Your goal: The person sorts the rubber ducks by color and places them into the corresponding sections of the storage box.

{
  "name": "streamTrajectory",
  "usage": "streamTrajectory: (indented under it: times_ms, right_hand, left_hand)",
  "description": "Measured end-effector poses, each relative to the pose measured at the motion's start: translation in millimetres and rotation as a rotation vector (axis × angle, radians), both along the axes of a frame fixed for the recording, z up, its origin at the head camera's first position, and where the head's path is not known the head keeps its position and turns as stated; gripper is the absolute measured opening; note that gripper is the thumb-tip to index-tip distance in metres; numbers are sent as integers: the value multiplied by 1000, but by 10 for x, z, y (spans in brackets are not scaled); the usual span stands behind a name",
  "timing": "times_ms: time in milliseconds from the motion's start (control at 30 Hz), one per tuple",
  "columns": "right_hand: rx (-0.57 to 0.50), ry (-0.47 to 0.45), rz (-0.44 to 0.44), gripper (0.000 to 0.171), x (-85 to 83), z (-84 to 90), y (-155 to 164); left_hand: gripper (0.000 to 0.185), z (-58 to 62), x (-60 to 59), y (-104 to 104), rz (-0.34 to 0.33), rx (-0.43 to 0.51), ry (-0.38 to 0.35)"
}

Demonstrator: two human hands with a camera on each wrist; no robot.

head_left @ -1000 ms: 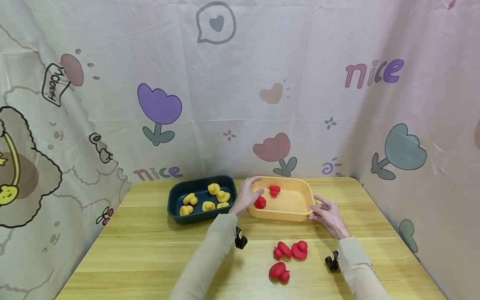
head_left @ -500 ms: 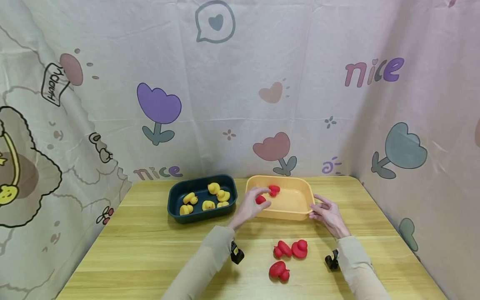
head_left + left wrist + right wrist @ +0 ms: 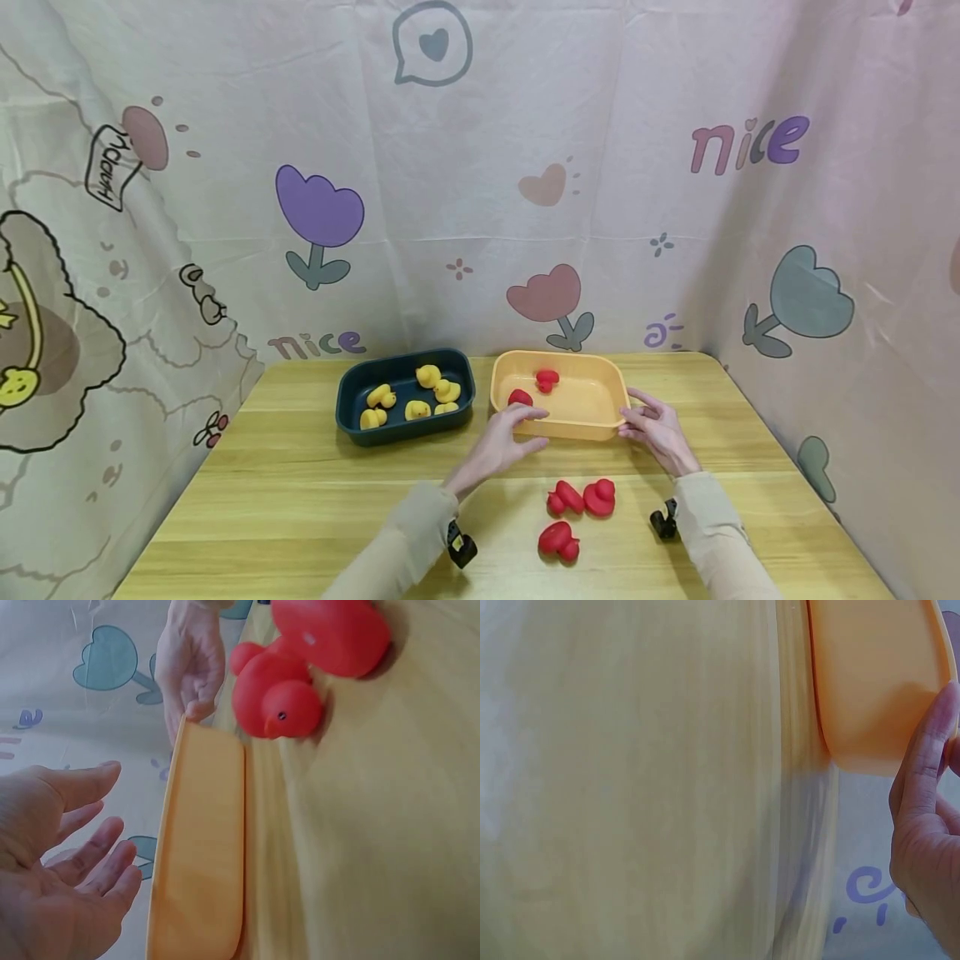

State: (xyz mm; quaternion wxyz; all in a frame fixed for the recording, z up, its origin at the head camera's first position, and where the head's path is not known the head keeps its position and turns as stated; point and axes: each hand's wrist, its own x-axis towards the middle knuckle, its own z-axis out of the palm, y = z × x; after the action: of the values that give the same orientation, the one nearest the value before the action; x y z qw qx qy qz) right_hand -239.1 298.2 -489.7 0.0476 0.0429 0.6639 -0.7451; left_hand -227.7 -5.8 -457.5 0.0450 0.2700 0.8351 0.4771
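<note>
My left hand [image 3: 498, 446] hovers just in front of the light-orange bin [image 3: 588, 404], fingers spread and holding nothing; its fingertips overlap the bin's front rim in the head view. With thumb and fingers, my right hand [image 3: 656, 429] pinches the bin's right front corner, also seen in the right wrist view. Inside the bin are two red rubber ducks, one at the back [image 3: 547, 380] and one at the left [image 3: 521, 397], partly hidden by my left hand. On the table between my forearms lie three more: a red duck [image 3: 564, 498], another red duck [image 3: 599, 499] and a nearer red duck [image 3: 558, 542].
A dark blue bin [image 3: 347, 417] holding several yellow rubber ducks [image 3: 428, 377] stands left of the orange bin. Both are near the back edge of the wooden table [image 3: 285, 500]. A patterned cloth [image 3: 450, 167] hangs behind and at the sides.
My left hand has drawn back from over the orange bin's left side toward the near side, past its front rim. The right hand keeps its place on the bin's corner.
</note>
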Motion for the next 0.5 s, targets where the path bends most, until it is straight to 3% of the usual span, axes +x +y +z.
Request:
streamTrajectory:
  times_ms: [500]
  right_hand:
    - [-4, 4, -2, 70, 3, -21, 0]
  left_hand:
    - [42, -130, 303, -72, -139, 3, -30]
